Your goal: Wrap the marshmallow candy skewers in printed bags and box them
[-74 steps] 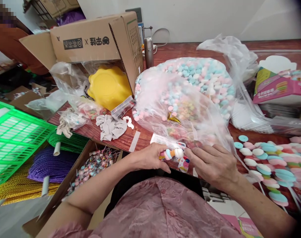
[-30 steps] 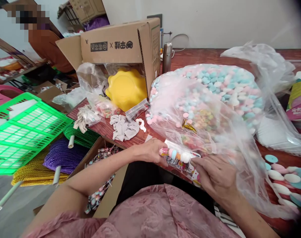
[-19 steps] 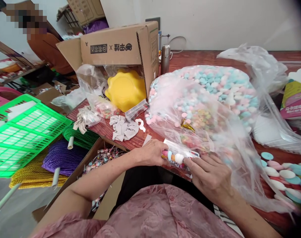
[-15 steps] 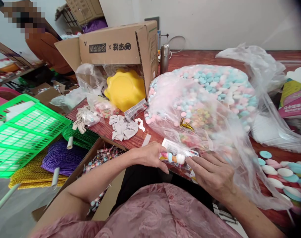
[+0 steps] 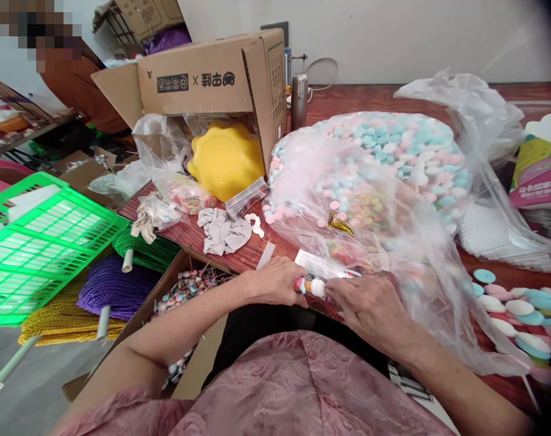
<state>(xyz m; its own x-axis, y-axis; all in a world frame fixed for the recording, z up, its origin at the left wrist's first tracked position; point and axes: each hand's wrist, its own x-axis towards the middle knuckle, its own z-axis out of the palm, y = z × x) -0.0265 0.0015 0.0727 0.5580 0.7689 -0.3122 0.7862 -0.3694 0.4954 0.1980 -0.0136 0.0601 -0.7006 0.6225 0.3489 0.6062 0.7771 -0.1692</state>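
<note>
My left hand (image 5: 275,280) is closed round the stick end of a candy skewer (image 5: 312,286) with pink, blue, orange and white pieces. My right hand (image 5: 370,303) pinches the small printed clear wrapper (image 5: 326,269) at the skewer's white tip, at the near edge of the red-brown table (image 5: 239,251). Just behind both hands lies a big clear bag of pastel candies (image 5: 370,175), its loose plastic draped over my right wrist.
A tipped cardboard box (image 5: 203,79) with a yellow bowl (image 5: 223,160) stands behind. White cloth scraps (image 5: 223,233) lie on the table. A box of finished skewers (image 5: 189,287), coloured cord spools (image 5: 112,287) and a green crate (image 5: 39,242) sit left. Flat candy skewers (image 5: 516,309) lie right.
My right hand has closed in over the skewer's tip and wrapper; both hands sit a little higher and nearer the bag. The view has shifted slightly.
</note>
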